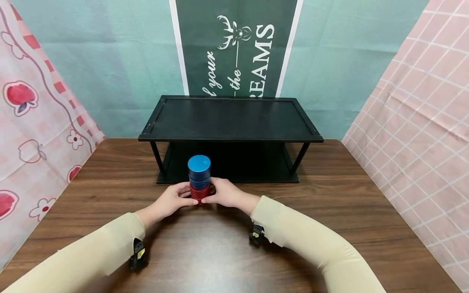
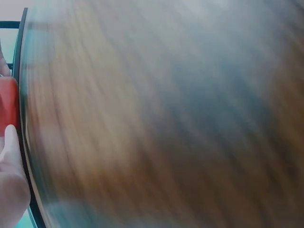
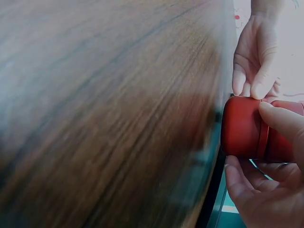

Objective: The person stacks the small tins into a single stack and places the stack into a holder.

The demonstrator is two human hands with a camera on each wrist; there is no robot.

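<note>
A blue round canister [image 1: 199, 167] stands upright on a red round canister [image 1: 200, 192], in front of the black shelf. My left hand [image 1: 167, 202] holds the red one from the left, thumb in front and fingers along its side. From the opposite side my right hand [image 1: 228, 192] grips the same canister between thumb and fingers. The right wrist view shows the red canister [image 3: 242, 128] with a seam round it, the right hand [image 3: 270, 190] about it and the left hand [image 3: 257, 57] at its far side. Only an edge of the red canister [image 2: 7, 107] shows in the left wrist view.
A two-tier black shelf [image 1: 231, 120] stands right behind the canisters on the wooden table [image 1: 351, 219]. A green printed cloth [image 1: 238, 49] hangs behind it. Pink patterned cloths [image 1: 33, 122] border both sides. Black wrist cameras [image 1: 138, 254] sit by both cuffs.
</note>
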